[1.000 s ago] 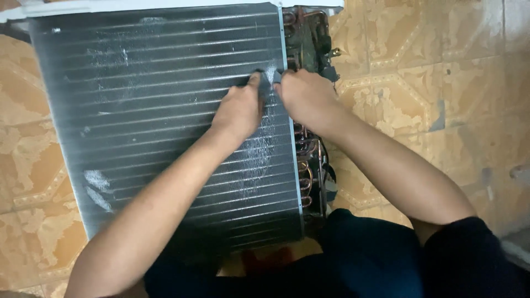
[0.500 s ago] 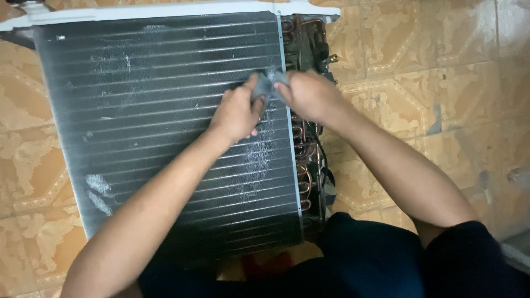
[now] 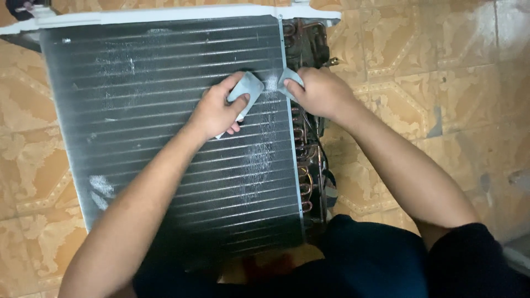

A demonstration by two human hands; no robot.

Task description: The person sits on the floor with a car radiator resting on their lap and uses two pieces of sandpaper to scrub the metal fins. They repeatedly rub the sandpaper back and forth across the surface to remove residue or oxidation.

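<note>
A finned coil panel (image 3: 138, 143) is lying flat on the tiled floor (image 3: 430, 83), its white top edge (image 3: 165, 15) running along the upper side. The left hand (image 3: 215, 113) is resting on the fins near the middle, its grip clenched on a pale grey pad (image 3: 247, 91). Just to the right, scuffed whitish streaks (image 3: 259, 160) are showing on the fins. The right hand (image 3: 320, 91) is grasping a second grey pad (image 3: 288, 80) at the panel's right edge, beside the copper tube bends (image 3: 306, 165).
</note>
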